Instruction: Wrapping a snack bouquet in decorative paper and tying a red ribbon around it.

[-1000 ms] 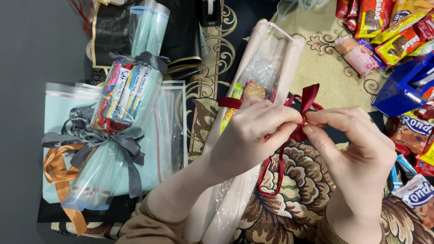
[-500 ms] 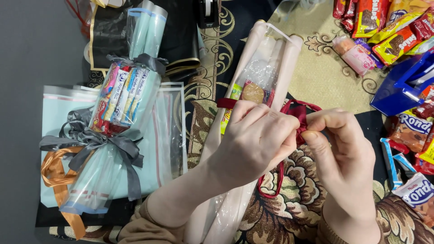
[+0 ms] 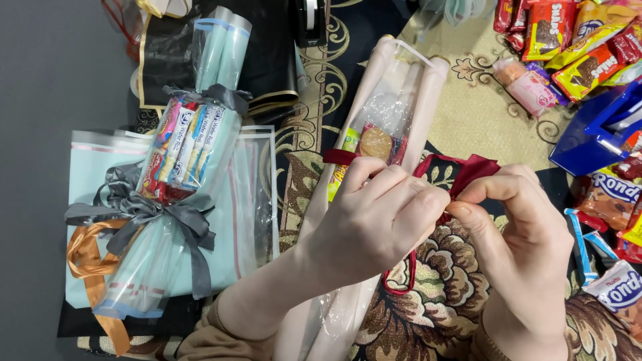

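A long pink and clear wrapped snack bundle (image 3: 394, 107) lies slanted across the patterned cloth, with biscuits showing through its clear front. A dark red ribbon (image 3: 468, 170) goes around its middle. My left hand (image 3: 374, 217) rests over the bundle and pinches the ribbon with curled fingers. My right hand (image 3: 518, 237) sits just to the right and pinches the same ribbon at the meeting point, thumb against forefinger. A loop of ribbon hangs below the hands.
A finished bundle (image 3: 177, 174) with a grey bow lies at left on pale blue and clear sheets (image 3: 254, 200), beside an orange ribbon (image 3: 83, 257). Several snack packets (image 3: 575, 40) and a blue box (image 3: 602, 130) fill the right side. A tape dispenser (image 3: 311, 20) stands at the top.
Both hands have closed in together on the red ribbon. The upright ribbon loop seen earlier at the right has been pulled down and flattened between the fingers.
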